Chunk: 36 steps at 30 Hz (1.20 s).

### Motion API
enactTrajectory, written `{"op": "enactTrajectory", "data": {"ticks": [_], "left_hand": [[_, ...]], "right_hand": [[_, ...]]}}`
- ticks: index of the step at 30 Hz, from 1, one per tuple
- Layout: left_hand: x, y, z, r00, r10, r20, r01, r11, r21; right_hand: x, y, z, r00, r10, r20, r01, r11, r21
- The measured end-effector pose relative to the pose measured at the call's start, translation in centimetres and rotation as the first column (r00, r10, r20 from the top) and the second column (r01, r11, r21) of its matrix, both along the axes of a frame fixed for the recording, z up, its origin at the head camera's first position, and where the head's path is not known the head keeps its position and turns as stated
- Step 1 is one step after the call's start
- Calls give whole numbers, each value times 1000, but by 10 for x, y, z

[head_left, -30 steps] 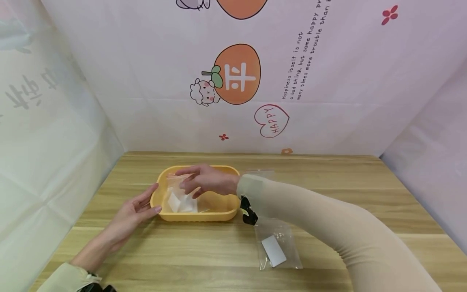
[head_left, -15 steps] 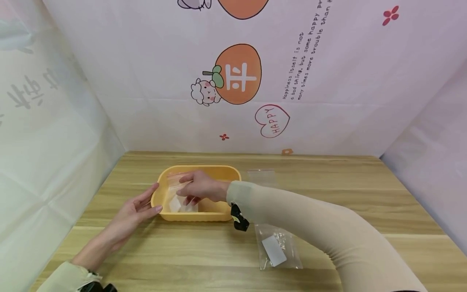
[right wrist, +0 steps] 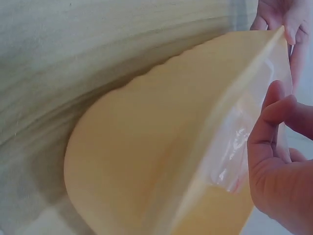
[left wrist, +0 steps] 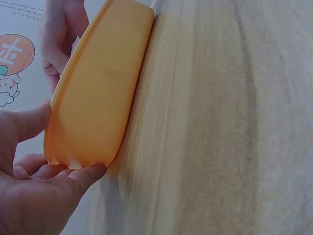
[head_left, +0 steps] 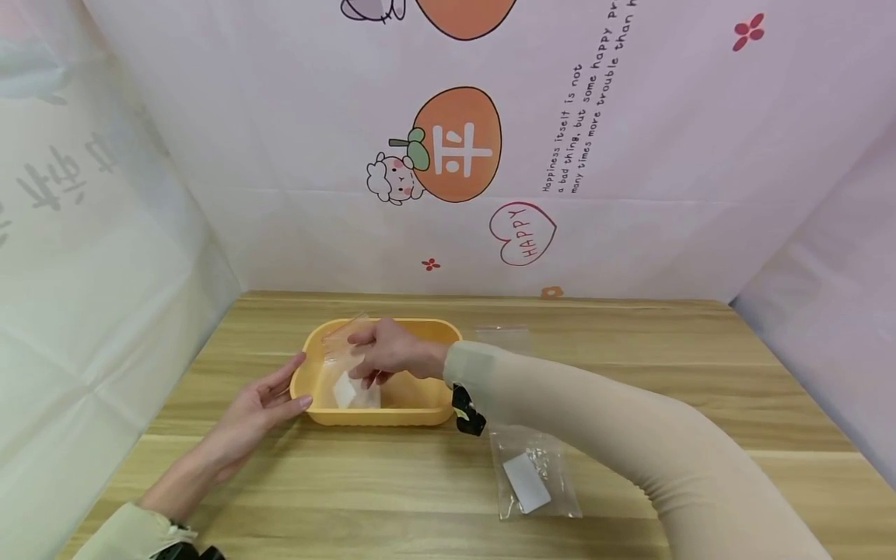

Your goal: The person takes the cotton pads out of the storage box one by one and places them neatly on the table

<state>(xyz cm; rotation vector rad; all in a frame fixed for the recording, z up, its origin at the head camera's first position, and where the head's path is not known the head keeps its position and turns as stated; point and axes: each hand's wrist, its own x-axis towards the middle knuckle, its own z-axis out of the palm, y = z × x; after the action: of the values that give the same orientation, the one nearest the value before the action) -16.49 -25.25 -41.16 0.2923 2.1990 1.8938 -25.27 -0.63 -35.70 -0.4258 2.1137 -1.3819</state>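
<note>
A shallow yellow plastic basin (head_left: 420, 418) stands on the table. At its left end, my left hand (head_left: 255, 412) holds it, thumb and fingers against the rim and outer wall; the left wrist view shows the fingers on the basin's (left wrist: 98, 83) end. Inside lies a clear zip bag (head_left: 337, 350) with a white block-like piece (head_left: 345, 390) in it. My right hand (head_left: 395, 350) reaches over the basin and pinches this bag, whose top end is tilted up. In the right wrist view, the curled fingers partly hide the bag (right wrist: 230, 152).
On the wooden table (head_left: 350, 490), right of the basin, lies another clear zip bag (head_left: 560, 486) holding a white rectangular piece (head_left: 527, 482) and small bits. A further clear bag (head_left: 502, 336) lies behind my right forearm, partly covered. A printed cloth (head_left: 315, 233) backs the table.
My right hand has come down onto the zip bag in the basin and taken hold of it. The bag's top end has risen and tilted. The left hand has stayed put.
</note>
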Motion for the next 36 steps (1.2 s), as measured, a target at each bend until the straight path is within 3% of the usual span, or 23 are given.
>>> {"op": "enactTrajectory", "data": {"ticks": [11,25,36], "left_hand": [[0,2,0,1000,8,14,-8,1000,2],[1,2,2,1000,21,22,-21,1000,8],[3,1,4,999,23,27,-23,1000,1]], "right_hand": [[2,12,16,987,96,-131,-85,993,85],[7,36,47,975,127,-180,-116,991,74],[15,59,73,949,197,-247,-162,975,154]]}}
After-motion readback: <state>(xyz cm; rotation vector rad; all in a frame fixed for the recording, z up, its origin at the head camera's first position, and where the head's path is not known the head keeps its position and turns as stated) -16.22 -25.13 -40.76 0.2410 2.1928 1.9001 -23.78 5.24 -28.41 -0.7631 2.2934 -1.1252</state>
